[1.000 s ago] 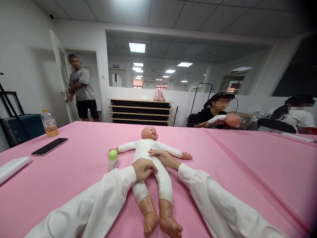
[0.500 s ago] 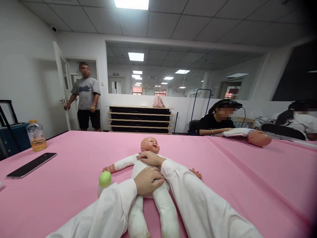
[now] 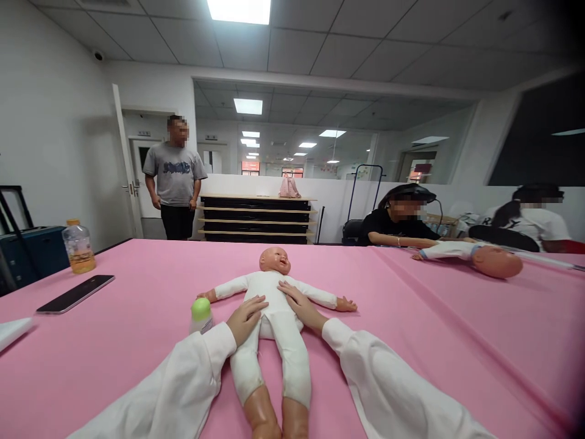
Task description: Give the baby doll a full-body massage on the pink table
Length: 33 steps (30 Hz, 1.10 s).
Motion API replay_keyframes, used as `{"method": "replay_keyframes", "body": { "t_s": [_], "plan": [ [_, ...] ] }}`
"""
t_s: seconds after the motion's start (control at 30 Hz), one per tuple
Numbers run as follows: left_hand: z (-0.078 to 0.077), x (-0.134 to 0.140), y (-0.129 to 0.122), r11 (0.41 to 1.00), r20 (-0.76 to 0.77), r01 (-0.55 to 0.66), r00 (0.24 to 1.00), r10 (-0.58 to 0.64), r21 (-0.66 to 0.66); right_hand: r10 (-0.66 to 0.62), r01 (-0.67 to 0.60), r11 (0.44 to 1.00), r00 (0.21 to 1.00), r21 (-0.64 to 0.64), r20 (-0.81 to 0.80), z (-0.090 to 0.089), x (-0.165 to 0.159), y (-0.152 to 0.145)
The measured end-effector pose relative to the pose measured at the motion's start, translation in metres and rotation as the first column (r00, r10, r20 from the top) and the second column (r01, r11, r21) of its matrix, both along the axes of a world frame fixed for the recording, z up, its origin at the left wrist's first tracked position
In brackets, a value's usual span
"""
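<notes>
A baby doll (image 3: 273, 299) with a white cloth body lies on its back on the pink-covered table, head away from me and arms spread. My left hand (image 3: 247, 317) rests on the left side of its belly, fingers stretched out. On the right side of the torso lies my right hand (image 3: 302, 305), flat with its fingers extended. Neither hand grips anything. Close to my left wrist stands a small bottle with a green cap (image 3: 201, 311), partly hidden behind my sleeve.
A phone (image 3: 77, 294) and a bottle of yellowish liquid (image 3: 79, 247) are on the left of the pink table cover (image 3: 402, 341). At the far right, a seated person (image 3: 397, 222) leans by another doll (image 3: 496, 259). A person (image 3: 176, 177) stands near the door.
My hands have moved apart from the doll's middle to either side of its torso. The standing person has shifted right, off the door. The other doll has moved slightly right in view.
</notes>
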<state>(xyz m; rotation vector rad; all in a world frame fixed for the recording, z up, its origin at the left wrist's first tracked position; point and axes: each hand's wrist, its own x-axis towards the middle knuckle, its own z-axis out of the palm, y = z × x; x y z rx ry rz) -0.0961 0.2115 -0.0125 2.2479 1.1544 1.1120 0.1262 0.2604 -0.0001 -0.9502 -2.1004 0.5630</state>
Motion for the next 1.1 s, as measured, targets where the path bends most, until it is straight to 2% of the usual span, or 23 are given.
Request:
{"method": "replay_keyframes", "body": {
  "t_s": [0.13, 0.23, 0.37, 0.53, 0.63, 0.73, 0.87, 0.97, 1.03, 1.1],
  "plan": [
    [-0.005, -0.007, -0.022, 1.000, 0.027, -0.017, 1.000, 0.017, 0.012, -0.023, 0.021, 0.993, 1.000, -0.114, -0.010, -0.006, 0.010, -0.043],
    [-0.003, -0.008, -0.039, 0.999, 0.006, 0.012, 1.000, -0.012, 0.049, -0.017, 0.014, 0.994, 1.000, -0.109, -0.026, -0.002, 0.018, -0.069],
    [0.012, 0.007, -0.056, 0.988, -0.036, 0.138, 0.990, -0.136, 0.069, 0.017, -0.029, 0.995, 0.992, -0.094, -0.125, 0.013, 0.015, -0.077],
    [0.035, 0.037, -0.056, 0.932, -0.180, 0.338, 0.933, -0.312, 0.135, 0.228, -0.241, 0.953, 0.970, -0.185, -0.090, 0.032, -0.012, -0.041],
    [0.047, 0.044, -0.042, 0.909, -0.290, 0.389, 0.897, -0.335, 0.152, 0.367, -0.353, 0.910, 0.930, -0.216, 0.028, 0.041, -0.025, -0.010],
    [0.053, 0.045, -0.022, 0.903, -0.316, 0.397, 0.888, -0.334, 0.161, 0.437, -0.394, 0.889, 0.882, -0.231, 0.177, 0.053, -0.033, 0.020],
    [0.049, 0.048, -0.001, 0.923, -0.238, 0.370, 0.911, -0.338, 0.105, 0.446, -0.388, 0.894, 0.824, -0.225, 0.349, 0.063, -0.052, 0.051],
    [0.046, 0.049, 0.008, 0.913, -0.198, 0.402, 0.903, -0.383, 0.071, 0.439, -0.396, 0.898, 0.787, -0.192, 0.433, 0.058, -0.068, 0.071],
    [0.043, 0.045, 0.013, 0.928, -0.135, 0.370, 0.922, -0.363, 0.034, 0.390, -0.371, 0.920, 0.828, -0.128, 0.404, 0.048, -0.072, 0.082],
    [0.036, 0.037, 0.019, 0.966, -0.044, 0.259, 0.965, -0.259, -0.014, 0.290, -0.291, 0.956, 0.919, -0.036, 0.269, 0.037, -0.069, 0.088]
  ]
}}
